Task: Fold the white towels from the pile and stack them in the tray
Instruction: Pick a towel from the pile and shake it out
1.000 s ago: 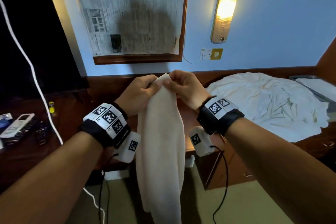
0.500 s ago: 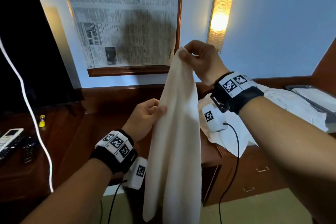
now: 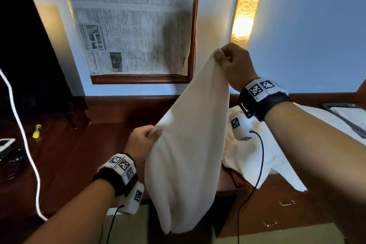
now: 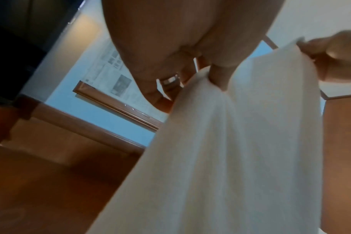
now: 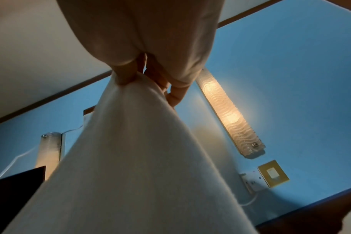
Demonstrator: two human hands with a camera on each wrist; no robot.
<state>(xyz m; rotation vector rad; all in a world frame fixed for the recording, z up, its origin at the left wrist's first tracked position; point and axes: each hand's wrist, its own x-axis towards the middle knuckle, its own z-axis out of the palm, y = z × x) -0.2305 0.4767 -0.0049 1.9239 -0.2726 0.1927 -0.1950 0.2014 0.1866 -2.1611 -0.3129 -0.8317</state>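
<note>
A white towel point(image 3: 188, 154) hangs in the air in front of me, folded lengthwise. My right hand point(image 3: 233, 61) pinches its top corner, raised high near the wall lamp. My left hand point(image 3: 144, 140) pinches the towel's left edge lower down, about midway along it. In the left wrist view the thumb and fingers clamp the towel point(image 4: 240, 150). The right wrist view has the towel point(image 5: 140, 158) trailing down from the pinching fingers. The pile of white towels point(image 3: 263, 154) lies on the wooden desk at the right, behind my right forearm. A dark tray point(image 3: 344, 123) with a white towel in it sits at the far right edge.
A dark wooden desk point(image 3: 95, 144) runs along the wall. At left stand a black TV point(image 3: 29, 55), a yellow glue stick point(image 3: 37, 131), remotes point(image 3: 8, 150) and a white cable point(image 3: 25, 144). A newspaper-covered frame point(image 3: 134, 25) and a lit wall lamp point(image 3: 245, 4) hang above.
My right hand has lifted the towel's top corner up and to the right. The left hand slid down the left edge and pulled it outward, so the towel is now stretched on a slant.
</note>
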